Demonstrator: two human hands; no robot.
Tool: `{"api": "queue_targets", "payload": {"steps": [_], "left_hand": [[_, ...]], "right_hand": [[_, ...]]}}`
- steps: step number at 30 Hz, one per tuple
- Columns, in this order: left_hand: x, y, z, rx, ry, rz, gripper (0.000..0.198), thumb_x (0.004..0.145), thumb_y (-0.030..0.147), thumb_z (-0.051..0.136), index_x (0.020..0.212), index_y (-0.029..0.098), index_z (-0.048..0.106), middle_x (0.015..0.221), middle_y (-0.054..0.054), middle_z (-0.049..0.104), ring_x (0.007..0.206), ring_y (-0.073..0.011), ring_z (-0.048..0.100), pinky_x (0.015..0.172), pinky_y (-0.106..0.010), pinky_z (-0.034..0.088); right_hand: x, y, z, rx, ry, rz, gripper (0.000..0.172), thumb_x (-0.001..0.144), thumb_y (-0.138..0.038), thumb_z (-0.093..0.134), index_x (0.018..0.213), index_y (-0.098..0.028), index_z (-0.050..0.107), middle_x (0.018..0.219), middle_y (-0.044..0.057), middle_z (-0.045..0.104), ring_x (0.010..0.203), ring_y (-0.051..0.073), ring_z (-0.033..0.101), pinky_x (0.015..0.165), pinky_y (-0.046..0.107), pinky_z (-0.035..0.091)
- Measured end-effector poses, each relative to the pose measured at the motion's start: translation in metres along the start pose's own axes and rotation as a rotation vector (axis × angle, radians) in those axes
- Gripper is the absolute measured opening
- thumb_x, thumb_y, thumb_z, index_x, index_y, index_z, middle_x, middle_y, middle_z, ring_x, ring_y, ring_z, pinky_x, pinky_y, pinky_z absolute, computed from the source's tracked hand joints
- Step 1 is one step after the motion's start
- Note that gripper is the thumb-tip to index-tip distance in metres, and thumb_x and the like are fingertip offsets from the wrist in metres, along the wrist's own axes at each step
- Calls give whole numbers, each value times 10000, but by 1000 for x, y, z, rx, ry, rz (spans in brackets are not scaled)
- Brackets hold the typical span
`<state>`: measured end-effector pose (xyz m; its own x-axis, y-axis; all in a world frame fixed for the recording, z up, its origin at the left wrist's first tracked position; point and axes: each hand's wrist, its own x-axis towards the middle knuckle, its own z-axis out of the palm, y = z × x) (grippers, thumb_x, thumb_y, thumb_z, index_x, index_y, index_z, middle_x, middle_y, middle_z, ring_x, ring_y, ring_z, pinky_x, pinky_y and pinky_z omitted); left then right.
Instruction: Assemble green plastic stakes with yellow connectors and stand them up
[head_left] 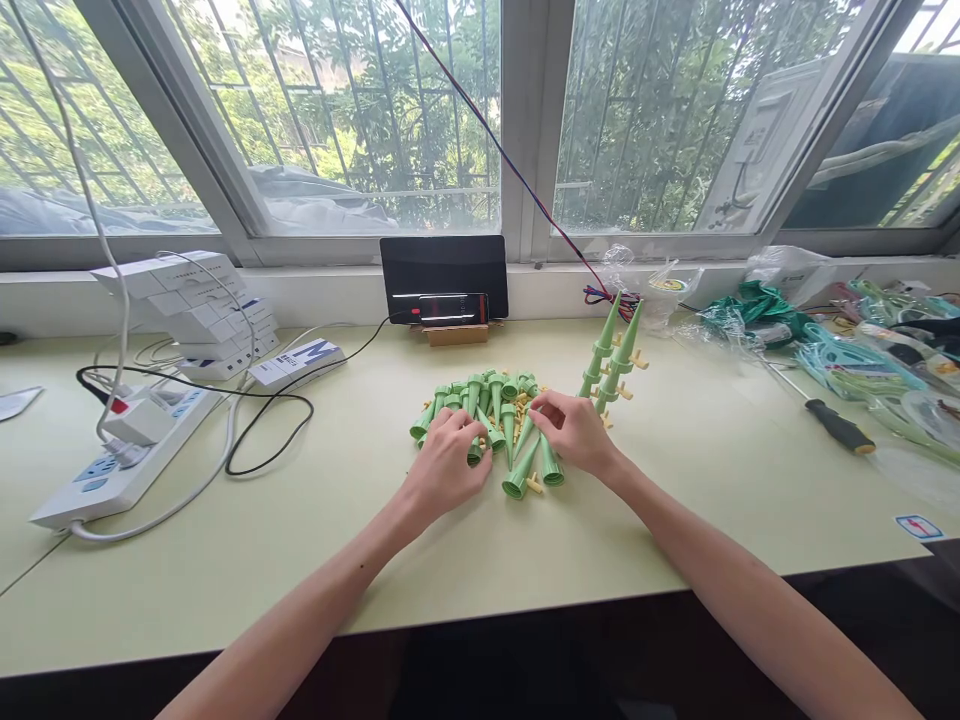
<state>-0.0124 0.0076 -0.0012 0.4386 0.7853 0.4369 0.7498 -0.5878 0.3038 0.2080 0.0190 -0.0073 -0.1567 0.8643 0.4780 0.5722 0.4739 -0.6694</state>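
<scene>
Head view: a barred window (337, 120) backs a pale yellow-green table (262, 590). At left on it, a white power strip (56, 512) and stacked white boxes (202, 300); at rear centre, a dark tablet (442, 262) with a phone (454, 318) propped in front. At far right, bagged tubing (832, 355) and a screwdriver (840, 427). Mid-table, a heap of green cones (474, 393), with two nested cone stacks (619, 362) standing tips-up, slightly tilted, just beyond the right wrist. Left hand (450, 455) rests at the heap's near left edge, fingers curled down by a cone mouth; cannot tell whether it grips. Right hand (574, 430) has thumb and forefinger together, apparently pinching a slim green cone (525, 436) near the heap's right side. Smallest: yellow pegs (534, 484), some among the cones, some jutting from the stacks' sides. Risks, judged: the stacks could topple if the right wrist brushes them or their tilt grows; loose cones could roll if the heap is nudged; pegs could scatter under a sweeping finger. Writing: print on the stacked boxes is too small to read; a separate white box (300, 362) carries a large blue "M"; the blue-edged sticker (919, 527) at the table's near right edge shows a red mark, illegible.
</scene>
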Motion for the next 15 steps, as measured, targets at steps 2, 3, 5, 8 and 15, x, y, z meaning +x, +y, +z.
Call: {"api": "queue_targets", "payload": {"steps": [2, 3, 5, 8, 15], "left_hand": [[-1, 0, 1, 19, -29, -1, 124, 820, 249, 592, 897, 189, 669, 912, -83, 595, 935, -263, 509, 835, -414, 478], [-1, -1, 1, 31, -40, 2, 119, 816, 250, 594, 884, 191, 672, 920, -86, 592, 936, -267, 507, 846, -425, 473], [-2, -2, 2, 47, -57, 7, 114, 808, 250, 597, 867, 192, 675, 926, -90, 585, 932, -272, 500, 850, -438, 468], [-2, -4, 4, 51, -61, 13, 99, 805, 237, 590, 841, 192, 670, 908, -89, 566, 913, -270, 483, 827, -437, 467], [-3, -4, 6, 29, -72, 3, 89, 813, 201, 559, 797, 193, 646, 895, -79, 540, 906, -258, 471, 802, -407, 469]], "right_hand": [[0, 0, 0, 1, -3, -3, 141, 896, -276, 544, 848, -187, 643, 632, -3, 606, 553, 132, 518, 574, 258, 420], [0, 0, 0, 1, -4, -4, 141, 897, -275, 543, 850, -187, 643, 636, -2, 609, 556, 133, 520, 575, 259, 422], [0, 0, 0, 0, -5, -6, 140, 896, -272, 542, 851, -186, 643, 640, 2, 613, 561, 136, 525, 576, 261, 424], [0, 0, 0, -2, -5, -7, 145, 895, -271, 540, 841, -185, 643, 637, 3, 611, 562, 137, 523, 575, 263, 425], [0, -2, 0, -4, -14, -8, 147, 896, -257, 535, 830, -181, 643, 634, -2, 606, 561, 130, 519, 576, 256, 421]]}}
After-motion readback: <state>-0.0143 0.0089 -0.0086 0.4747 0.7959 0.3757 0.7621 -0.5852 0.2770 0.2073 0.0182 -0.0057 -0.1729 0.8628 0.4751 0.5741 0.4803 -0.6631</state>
